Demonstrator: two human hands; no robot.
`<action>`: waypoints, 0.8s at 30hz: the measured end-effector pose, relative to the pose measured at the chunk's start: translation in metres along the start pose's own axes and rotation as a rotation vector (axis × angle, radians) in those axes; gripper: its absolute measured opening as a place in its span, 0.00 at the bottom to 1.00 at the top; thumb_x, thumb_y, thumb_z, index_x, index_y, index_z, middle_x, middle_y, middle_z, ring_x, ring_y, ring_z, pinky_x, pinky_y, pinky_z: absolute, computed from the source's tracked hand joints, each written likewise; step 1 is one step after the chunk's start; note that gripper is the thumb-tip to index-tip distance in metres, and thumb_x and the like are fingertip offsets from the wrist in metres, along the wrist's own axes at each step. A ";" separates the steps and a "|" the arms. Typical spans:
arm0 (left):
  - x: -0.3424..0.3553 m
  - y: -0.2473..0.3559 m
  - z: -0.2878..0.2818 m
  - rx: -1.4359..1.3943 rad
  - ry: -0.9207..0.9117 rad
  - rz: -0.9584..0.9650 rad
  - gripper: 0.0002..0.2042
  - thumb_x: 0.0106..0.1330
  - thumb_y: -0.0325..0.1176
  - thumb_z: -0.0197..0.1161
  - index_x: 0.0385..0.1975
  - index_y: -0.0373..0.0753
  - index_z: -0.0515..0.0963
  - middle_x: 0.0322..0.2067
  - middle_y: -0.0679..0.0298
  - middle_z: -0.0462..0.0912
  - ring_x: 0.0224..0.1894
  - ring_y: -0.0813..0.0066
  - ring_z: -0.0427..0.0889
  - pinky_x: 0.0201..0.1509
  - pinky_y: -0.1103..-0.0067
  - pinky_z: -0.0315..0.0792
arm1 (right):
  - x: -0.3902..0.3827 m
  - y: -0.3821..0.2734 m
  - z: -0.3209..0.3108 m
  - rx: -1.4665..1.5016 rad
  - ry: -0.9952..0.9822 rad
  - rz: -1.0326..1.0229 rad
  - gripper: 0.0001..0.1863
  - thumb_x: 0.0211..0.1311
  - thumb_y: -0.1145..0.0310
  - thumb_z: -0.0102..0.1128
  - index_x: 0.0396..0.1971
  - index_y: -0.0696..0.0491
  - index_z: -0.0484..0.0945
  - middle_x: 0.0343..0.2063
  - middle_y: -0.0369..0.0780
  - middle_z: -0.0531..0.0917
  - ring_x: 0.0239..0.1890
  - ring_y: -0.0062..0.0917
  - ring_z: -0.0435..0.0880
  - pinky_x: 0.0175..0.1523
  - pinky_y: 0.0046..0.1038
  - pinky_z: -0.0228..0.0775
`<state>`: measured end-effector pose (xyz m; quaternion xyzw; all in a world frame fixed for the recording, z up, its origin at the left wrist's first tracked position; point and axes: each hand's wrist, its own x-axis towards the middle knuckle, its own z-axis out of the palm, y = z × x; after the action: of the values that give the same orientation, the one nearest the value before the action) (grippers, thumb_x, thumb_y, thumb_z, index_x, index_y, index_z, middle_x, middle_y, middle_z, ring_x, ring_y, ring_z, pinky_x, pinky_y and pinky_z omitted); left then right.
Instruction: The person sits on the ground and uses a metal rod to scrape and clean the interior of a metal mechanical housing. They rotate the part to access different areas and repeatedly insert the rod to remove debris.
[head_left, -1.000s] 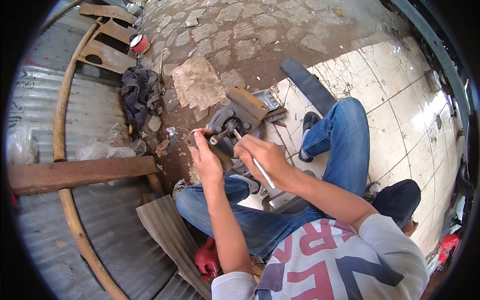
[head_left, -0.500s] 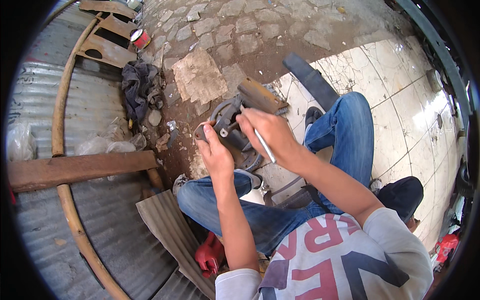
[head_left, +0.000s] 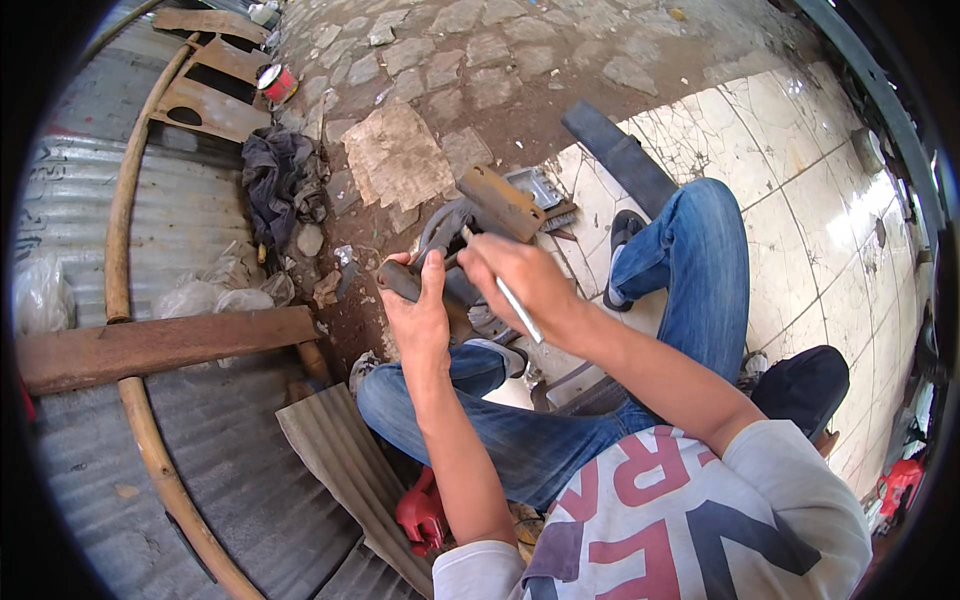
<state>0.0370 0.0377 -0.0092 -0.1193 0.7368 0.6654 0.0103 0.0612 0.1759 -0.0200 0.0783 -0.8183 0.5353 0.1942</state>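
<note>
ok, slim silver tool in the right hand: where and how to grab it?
Likely best: pinch the slim silver tool across its bare tail, coming from the picture's lower right. It's a thin, straight rod; that tail sticks out below the right hand, slanting that way, while the metal assembly crowds the front end.

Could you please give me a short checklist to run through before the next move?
1. Right hand gripping the slim silver tool: ok.
2. Left hand holding the metal part: ok.
3. Tool's tip touching metal: cannot tell, too small and dark there.
4. Both hands gloved: not ok, they are bare.
5. Dark crumpled cloth apart from both hands: ok.
</note>
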 end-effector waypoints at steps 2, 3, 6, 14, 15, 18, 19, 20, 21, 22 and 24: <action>0.003 -0.001 -0.003 0.002 0.003 -0.007 0.18 0.66 0.37 0.66 0.47 0.37 0.67 0.42 0.64 0.71 0.44 0.77 0.70 0.50 0.79 0.67 | -0.008 -0.004 0.006 -0.041 -0.050 -0.057 0.09 0.68 0.69 0.53 0.28 0.57 0.72 0.24 0.44 0.77 0.25 0.44 0.80 0.26 0.41 0.71; 0.003 -0.001 -0.005 -0.002 0.008 -0.006 0.18 0.66 0.37 0.66 0.47 0.37 0.67 0.42 0.64 0.72 0.44 0.77 0.70 0.50 0.79 0.67 | -0.009 -0.006 0.008 -0.060 -0.077 -0.091 0.10 0.68 0.69 0.53 0.28 0.57 0.72 0.24 0.44 0.77 0.25 0.44 0.80 0.27 0.41 0.71; -0.001 -0.001 -0.006 0.001 0.019 0.007 0.16 0.67 0.35 0.63 0.48 0.36 0.67 0.42 0.63 0.72 0.45 0.76 0.71 0.51 0.78 0.67 | -0.005 -0.009 0.011 -0.029 -0.018 -0.028 0.10 0.68 0.68 0.53 0.28 0.57 0.72 0.24 0.44 0.77 0.26 0.43 0.81 0.27 0.41 0.72; -0.001 -0.001 -0.002 -0.013 0.029 -0.021 0.16 0.67 0.34 0.63 0.49 0.36 0.67 0.42 0.62 0.73 0.44 0.75 0.73 0.50 0.77 0.69 | -0.002 -0.023 0.009 -0.072 -0.048 0.056 0.09 0.69 0.70 0.51 0.30 0.59 0.72 0.23 0.47 0.76 0.26 0.46 0.79 0.28 0.42 0.69; -0.002 0.001 -0.002 -0.037 0.036 -0.021 0.16 0.67 0.34 0.63 0.49 0.36 0.67 0.42 0.62 0.74 0.44 0.75 0.73 0.51 0.77 0.69 | -0.002 -0.024 0.011 -0.092 -0.074 0.038 0.09 0.69 0.69 0.51 0.29 0.59 0.72 0.24 0.48 0.76 0.27 0.46 0.79 0.28 0.42 0.69; 0.002 0.001 -0.003 -0.002 0.043 0.012 0.16 0.67 0.33 0.63 0.49 0.36 0.67 0.43 0.61 0.74 0.45 0.75 0.74 0.51 0.77 0.69 | 0.008 -0.020 0.000 -0.108 -0.063 0.041 0.10 0.70 0.67 0.51 0.30 0.58 0.71 0.25 0.48 0.78 0.26 0.47 0.80 0.27 0.43 0.70; 0.002 0.000 -0.005 0.029 0.047 0.025 0.16 0.67 0.33 0.63 0.49 0.36 0.67 0.43 0.61 0.75 0.45 0.76 0.74 0.51 0.78 0.69 | 0.010 -0.020 -0.001 -0.099 -0.046 0.049 0.11 0.70 0.66 0.50 0.30 0.58 0.71 0.26 0.47 0.79 0.25 0.46 0.80 0.26 0.43 0.71; 0.000 0.000 -0.004 -0.066 0.042 -0.011 0.15 0.67 0.33 0.62 0.48 0.35 0.68 0.44 0.60 0.75 0.45 0.76 0.74 0.51 0.78 0.69 | 0.007 -0.024 0.002 -0.070 -0.075 0.052 0.11 0.71 0.67 0.49 0.30 0.58 0.71 0.26 0.48 0.79 0.27 0.48 0.80 0.29 0.44 0.71; 0.001 0.000 -0.002 -0.056 0.029 0.006 0.15 0.67 0.33 0.63 0.48 0.35 0.68 0.43 0.60 0.75 0.45 0.75 0.74 0.51 0.78 0.70 | 0.005 -0.025 0.003 -0.025 -0.081 0.041 0.11 0.71 0.68 0.48 0.30 0.58 0.71 0.26 0.49 0.79 0.28 0.48 0.80 0.30 0.44 0.71; 0.001 0.000 -0.002 -0.046 0.018 0.022 0.15 0.67 0.33 0.63 0.48 0.35 0.68 0.43 0.60 0.76 0.45 0.75 0.74 0.51 0.77 0.70 | 0.002 -0.026 0.005 0.019 -0.088 0.029 0.11 0.71 0.68 0.48 0.30 0.58 0.71 0.25 0.49 0.79 0.28 0.49 0.79 0.31 0.44 0.71; 0.001 -0.004 -0.005 -0.019 0.049 0.022 0.16 0.66 0.34 0.63 0.47 0.34 0.68 0.42 0.59 0.76 0.44 0.74 0.75 0.50 0.76 0.71 | 0.005 -0.023 0.000 0.114 -0.121 0.127 0.10 0.70 0.70 0.47 0.32 0.60 0.72 0.27 0.52 0.78 0.32 0.50 0.79 0.35 0.45 0.71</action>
<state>0.0377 0.0321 -0.0130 -0.1276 0.7317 0.6694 -0.0162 0.0648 0.1672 0.0013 0.0694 -0.8001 0.5865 0.1055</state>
